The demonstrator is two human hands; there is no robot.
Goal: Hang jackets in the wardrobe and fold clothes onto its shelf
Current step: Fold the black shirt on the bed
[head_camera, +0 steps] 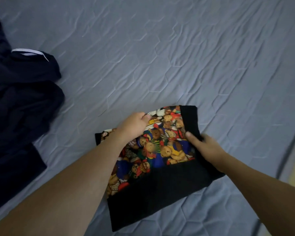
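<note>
A black garment with a colourful teddy-bear print [162,150] lies folded into a compact rectangle on the grey-blue bed sheet [160,57], low in the middle of the view. My left hand [134,126] grips its far left edge, thumb on top of the print. My right hand [206,147] pinches the black right edge, fingers curled under the fabric. The garment's near part is plain black.
A heap of dark navy clothing [20,99] with a white trim strip lies at the left edge of the bed. The bed's right edge [289,150] runs diagonally at the far right, with yellowish floor beyond it.
</note>
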